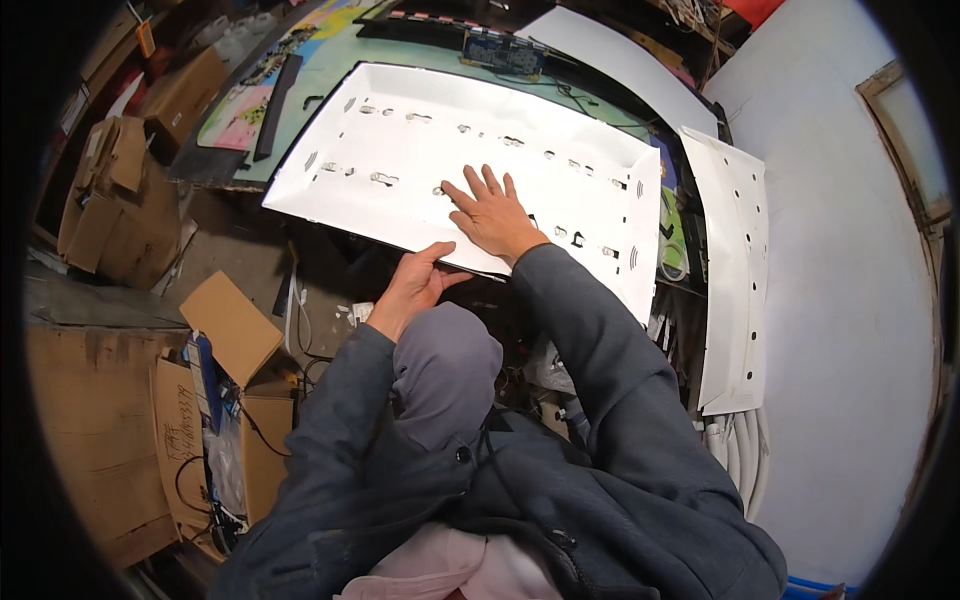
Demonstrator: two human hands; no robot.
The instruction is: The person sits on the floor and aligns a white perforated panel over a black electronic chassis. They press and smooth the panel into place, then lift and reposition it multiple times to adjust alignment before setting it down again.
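A large white reflector sheet [420, 140] with rows of small holes and lens caps lies in an open flat panel on the workbench. My right hand [490, 212] rests flat on the sheet near its front edge, fingers spread. My left hand [415, 282] grips the sheet's front edge from below, thumb on top. Both arms wear dark grey sleeves, and a grey-trousered knee sits just under my left hand.
A second white sheet with holes [735, 280] leans at the right by white tubes [740, 455]. A circuit board [503, 50] lies behind the panel. Open cardboard boxes [235, 335] with cables stand at the left, more boxes [110, 200] further back. A white wall [850, 300] is on the right.
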